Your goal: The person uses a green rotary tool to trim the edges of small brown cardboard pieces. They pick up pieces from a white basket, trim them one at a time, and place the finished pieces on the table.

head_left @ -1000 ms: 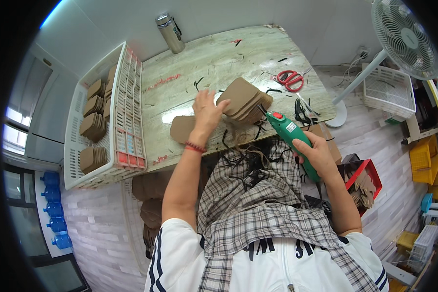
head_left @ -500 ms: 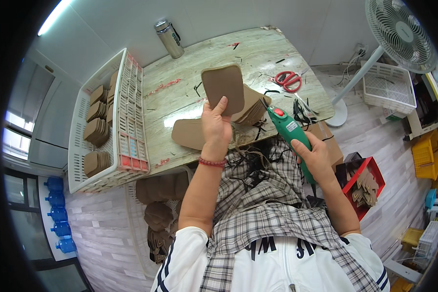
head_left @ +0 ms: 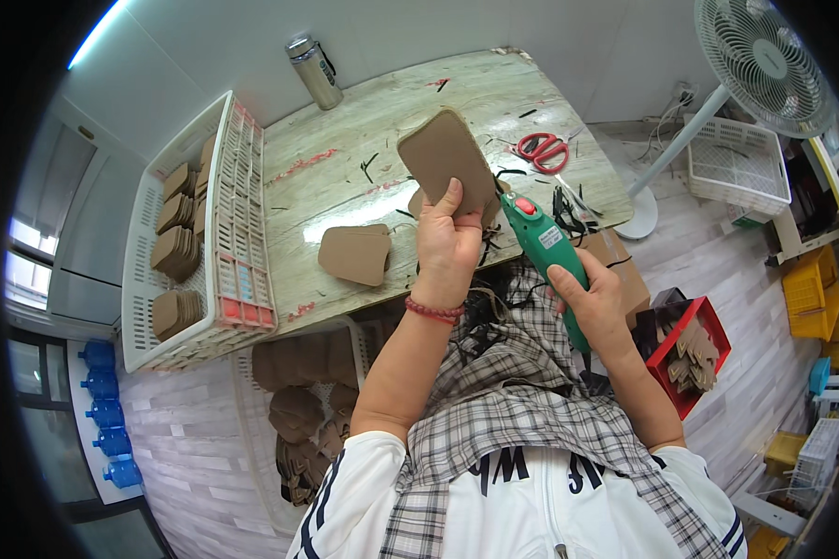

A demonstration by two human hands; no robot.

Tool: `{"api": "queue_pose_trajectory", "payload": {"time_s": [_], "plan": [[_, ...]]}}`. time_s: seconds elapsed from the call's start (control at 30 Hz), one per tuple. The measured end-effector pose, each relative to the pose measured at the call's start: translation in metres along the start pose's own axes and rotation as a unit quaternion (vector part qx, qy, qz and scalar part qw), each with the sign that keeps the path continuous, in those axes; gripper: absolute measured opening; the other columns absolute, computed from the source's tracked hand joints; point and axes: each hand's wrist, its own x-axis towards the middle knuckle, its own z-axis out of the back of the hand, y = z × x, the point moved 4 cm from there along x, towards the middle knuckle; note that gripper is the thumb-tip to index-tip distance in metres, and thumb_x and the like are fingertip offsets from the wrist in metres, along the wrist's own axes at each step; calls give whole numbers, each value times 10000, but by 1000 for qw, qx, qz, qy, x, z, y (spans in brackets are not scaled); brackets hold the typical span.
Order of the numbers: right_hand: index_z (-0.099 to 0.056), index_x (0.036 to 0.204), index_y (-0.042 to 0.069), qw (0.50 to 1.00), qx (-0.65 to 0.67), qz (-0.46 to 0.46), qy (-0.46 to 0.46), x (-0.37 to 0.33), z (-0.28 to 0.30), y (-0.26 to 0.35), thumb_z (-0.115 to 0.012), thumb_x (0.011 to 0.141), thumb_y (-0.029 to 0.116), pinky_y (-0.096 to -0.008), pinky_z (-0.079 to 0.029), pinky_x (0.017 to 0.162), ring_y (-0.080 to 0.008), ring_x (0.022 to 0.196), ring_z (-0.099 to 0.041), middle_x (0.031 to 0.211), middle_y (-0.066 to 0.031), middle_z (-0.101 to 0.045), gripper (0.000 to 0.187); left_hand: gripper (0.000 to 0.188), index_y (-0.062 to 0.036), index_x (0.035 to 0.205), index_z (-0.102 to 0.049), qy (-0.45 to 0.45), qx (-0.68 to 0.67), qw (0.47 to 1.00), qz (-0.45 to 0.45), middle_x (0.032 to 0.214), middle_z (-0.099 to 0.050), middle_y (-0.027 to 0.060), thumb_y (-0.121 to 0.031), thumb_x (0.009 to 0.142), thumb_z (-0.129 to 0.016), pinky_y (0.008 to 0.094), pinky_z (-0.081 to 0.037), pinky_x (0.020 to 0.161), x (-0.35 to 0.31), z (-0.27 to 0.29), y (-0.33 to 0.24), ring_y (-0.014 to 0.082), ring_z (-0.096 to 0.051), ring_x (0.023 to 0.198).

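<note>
My left hand [head_left: 449, 233] grips a flat brown panel [head_left: 446, 160] with rounded corners, thumb on its face, holding it tilted above the table. My right hand [head_left: 589, 296] is wrapped round green electric scissors [head_left: 548, 244] with a red button on top. The tip of this cutter meets the right edge of the panel, or lies very close to it. Behind my left hand, a pile of similar panels [head_left: 418, 202] is mostly hidden. More brown panels [head_left: 354, 255] lie near the table's front edge, left of my hand.
On the marbled table [head_left: 317, 200] are red-handled scissors [head_left: 542, 153], dark strip offcuts [head_left: 573, 207] and a steel flask [head_left: 313, 72]. A white crate [head_left: 238, 279] of stacked panels borders the left side. A red box [head_left: 715, 328] of brown pieces and a fan [head_left: 769, 61] stand right.
My left hand has shifted slightly right, and the panel now leans to the left with its right edge at the cutter's tip. My right hand has barely moved.
</note>
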Motion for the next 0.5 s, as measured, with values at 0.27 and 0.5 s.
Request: {"api": "queue_pose_trajectory", "payload": {"time_s": [0.27,0.5], "plan": [[-613,1046,-24,1000,-4,24,-17,9,5,6,-663,869,237,-199,-425,492,-43,551,-500,707,-1,-580,320,338,-70,1203,-504,-5,27,999,32,1181,-580,84,8,883,-578,389,-457,977,-17,3,20,236,-557,1100],[-613,1049,-22,999,-6,21,-23,17,9,14,-663,870,258,-198,-420,486,-45,545,-502,695,-2,-577,336,344,-81,1205,-514,3,45,997,62,1181,-587,79,16,882,-577,381,-478,950,-29,16,33,231,-574,1088]]}}
